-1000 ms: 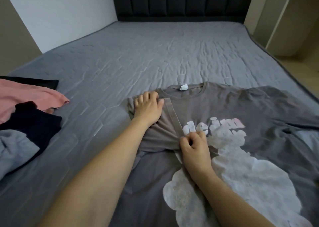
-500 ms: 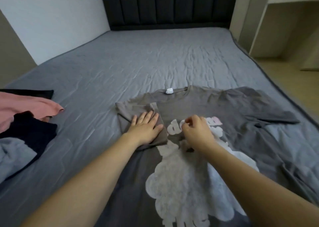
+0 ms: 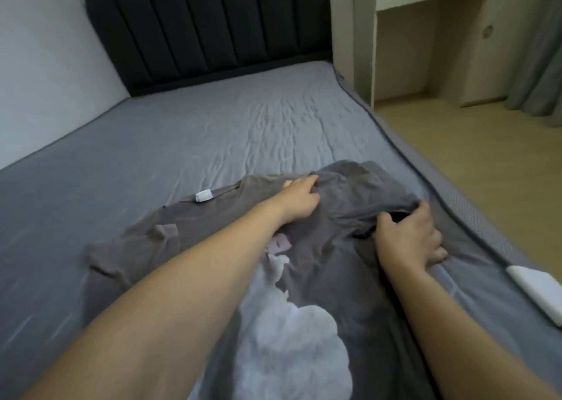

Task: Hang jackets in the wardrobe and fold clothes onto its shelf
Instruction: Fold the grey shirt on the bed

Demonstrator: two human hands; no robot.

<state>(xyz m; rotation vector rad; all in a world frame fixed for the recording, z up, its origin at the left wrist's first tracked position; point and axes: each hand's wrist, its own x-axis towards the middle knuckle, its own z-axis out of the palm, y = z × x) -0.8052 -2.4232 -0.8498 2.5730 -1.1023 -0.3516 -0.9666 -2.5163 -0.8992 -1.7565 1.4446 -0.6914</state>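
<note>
Grey t-shirt (image 3: 343,217) lay face up on the bed (image 3: 182,144), soft thin jersey, creased, with a big pale cloud-shaped print down the front and a small pink patch above it. White neck tag (image 3: 204,195) showed at the collar, far side from the camera. Shirt's left sleeve (image 3: 133,247) was already folded in over the body, a flat band with a stitched hem.

Left hand (image 3: 299,198) reached across to the shoulder area just right of the collar, fingers curled into the fabric, bunching a ridge of it. Right hand (image 3: 409,235) was at the other sleeve (image 3: 377,192) near the bed's right edge, thumb and fingers wrapped round the sleeve cuff, part of the cloth lifted off the sheet between the two hands. Both hands clamped on the shirt, neither one free.

Bedsheet was grey, matte, finely wrinkled, with dark piping along the edge. Headboard (image 3: 206,25) was dark, padded, with vertical channels. A white flat rectangular object (image 3: 538,290) sat on the bed edge at right, near the right forearm; can't tell what it was. Light wood floor (image 3: 474,162) and beige cabinet (image 3: 425,34) beyond
</note>
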